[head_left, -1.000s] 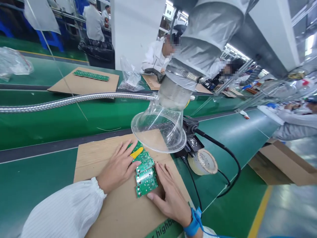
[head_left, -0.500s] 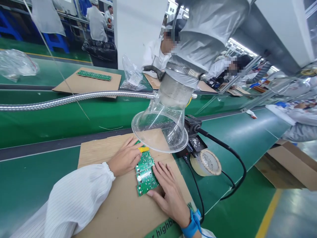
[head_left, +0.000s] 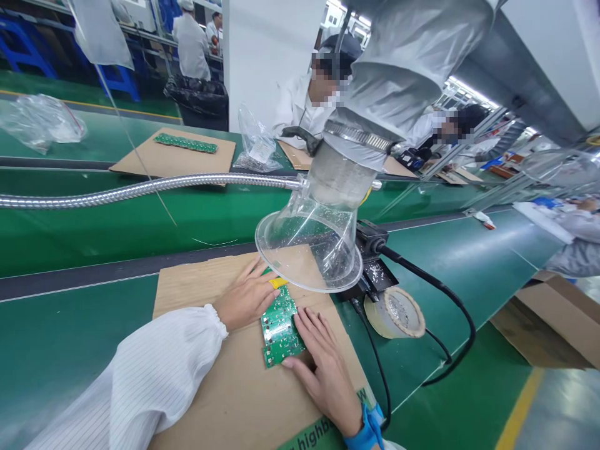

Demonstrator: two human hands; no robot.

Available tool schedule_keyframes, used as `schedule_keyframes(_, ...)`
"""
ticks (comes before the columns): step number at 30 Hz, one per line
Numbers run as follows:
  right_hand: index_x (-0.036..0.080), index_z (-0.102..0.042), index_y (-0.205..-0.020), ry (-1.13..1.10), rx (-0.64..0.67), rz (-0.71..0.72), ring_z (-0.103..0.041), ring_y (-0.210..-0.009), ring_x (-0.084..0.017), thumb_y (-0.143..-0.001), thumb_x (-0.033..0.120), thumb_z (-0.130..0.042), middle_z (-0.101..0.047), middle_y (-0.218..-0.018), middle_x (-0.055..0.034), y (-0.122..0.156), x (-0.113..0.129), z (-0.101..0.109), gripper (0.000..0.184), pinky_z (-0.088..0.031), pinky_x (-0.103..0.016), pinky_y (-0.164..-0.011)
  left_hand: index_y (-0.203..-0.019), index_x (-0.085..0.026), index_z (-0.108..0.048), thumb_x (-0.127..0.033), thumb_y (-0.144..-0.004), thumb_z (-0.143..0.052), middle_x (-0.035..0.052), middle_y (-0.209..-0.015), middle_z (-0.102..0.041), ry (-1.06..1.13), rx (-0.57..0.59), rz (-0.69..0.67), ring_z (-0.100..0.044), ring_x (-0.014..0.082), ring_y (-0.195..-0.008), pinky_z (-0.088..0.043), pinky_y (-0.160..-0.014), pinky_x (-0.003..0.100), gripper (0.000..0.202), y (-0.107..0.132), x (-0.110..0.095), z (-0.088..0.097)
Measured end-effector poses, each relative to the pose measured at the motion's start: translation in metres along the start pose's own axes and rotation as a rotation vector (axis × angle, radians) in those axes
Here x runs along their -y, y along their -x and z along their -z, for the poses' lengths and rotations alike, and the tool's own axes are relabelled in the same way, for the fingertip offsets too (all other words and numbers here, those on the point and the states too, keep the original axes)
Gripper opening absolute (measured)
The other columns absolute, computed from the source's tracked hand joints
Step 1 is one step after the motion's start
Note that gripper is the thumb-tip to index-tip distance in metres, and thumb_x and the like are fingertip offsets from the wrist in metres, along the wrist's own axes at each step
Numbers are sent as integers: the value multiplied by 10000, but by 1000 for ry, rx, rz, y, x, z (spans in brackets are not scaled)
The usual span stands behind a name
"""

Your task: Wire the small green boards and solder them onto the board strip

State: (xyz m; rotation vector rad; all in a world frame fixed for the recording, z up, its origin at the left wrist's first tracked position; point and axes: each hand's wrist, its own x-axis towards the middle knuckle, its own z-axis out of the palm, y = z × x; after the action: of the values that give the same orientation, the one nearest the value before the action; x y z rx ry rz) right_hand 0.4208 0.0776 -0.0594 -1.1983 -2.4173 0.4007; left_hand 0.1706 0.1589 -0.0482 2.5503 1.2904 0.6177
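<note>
A green printed circuit board panel (head_left: pixel 280 329) lies flat on a brown cardboard sheet (head_left: pixel 197 281), near the sheet's far right side, between the two hands. Left hand (head_left: pixel 246 297) is flat on the cardboard, fingers spread wide, fingertips by the board's upper end and next to a small yellow plastic piece (head_left: pixel 279 282), not gripping. Right hand (head_left: pixel 324 369) is also open and flat, fingers spread, thumb and fingertips touching the board's lower and right edges, no closed grip. Blue wrist strap (head_left: pixel 363 437) on the right wrist. Cardboard sits on the green bench (head_left: pixel 70 306), near its front edge. Clear plastic fume hood (head_left: pixel 307 247) on a flexible metal hose (head_left: pixel 140 186) hangs just above the board. Roll of clear tape (head_left: pixel 394 314) and black cable (head_left: pixel 424 278) lie to the right of the cardboard.
</note>
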Motion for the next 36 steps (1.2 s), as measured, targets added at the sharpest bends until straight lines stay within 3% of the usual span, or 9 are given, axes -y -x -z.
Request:
schedule_keyframes(5,308,-254,-1639,-14,-49,22,-439,-1477,-334,-1021,399,-593,-444,-1608,-79,5,-4,-5,710,-410,-610,-1179,-1306,-235,-661,-332,-1074,-361,11,-1585,-483,8,42,29,-349,263,-1520,-246,-1274,530,391,-1,-4,3)
schedule_keyframes(9,297,-318,-1620,-31,-88,19,-456,-1466,-338,-1024,395,-588,-459,-1602,-85,9,-11,-12,662,-400,-599,-1178,-1391,-228,-599,-414,-1079,-344,12,-1592,-474,18,66,25,-326,276,-1531,-211,-1281,549,444,0,-4,3)
schedule_keyframes(18,237,-260,-1642,55,-46,81,-356,-1523,-334,-1029,405,-531,-373,-1653,-96,10,-10,-13,691,-329,-564,-1214,-1229,-209,-704,-464,-1075,-334,16,-1586,-483,-98,38,33,-326,299,-1528,-168,-1293,549,475,2,-6,4)
schedule_keyframes(25,266,-224,-1651,52,-29,65,-389,-1506,-342,-1039,354,-522,-383,-1647,-92,5,-5,-11,686,-353,-584,-1204,-1300,-202,-667,-490,-1068,-346,48,-1570,-503,-46,23,15,-339,287,-1526,-196,-1286,551,489,2,-4,3)
schedule_keyframes(31,274,-275,-1637,-21,-50,-2,-400,-1496,-364,-1000,390,-606,-370,-1650,-96,4,0,-5,727,-376,-611,-1199,-1377,-180,-607,-500,-1053,-392,95,-1548,-525,-5,-127,30,-383,278,-1505,-289,-1265,520,503,3,-1,0)
schedule_keyframes(36,292,-445,-1566,-166,-142,-103,-472,-1454,-343,-991,366,-622,-470,-1595,-82,4,3,1,607,-464,-546,-1158,-1364,-178,-615,-391,-1066,-399,111,-1471,-600,21,-254,17,-488,245,-1433,-381,-1227,518,425,5,2,3)
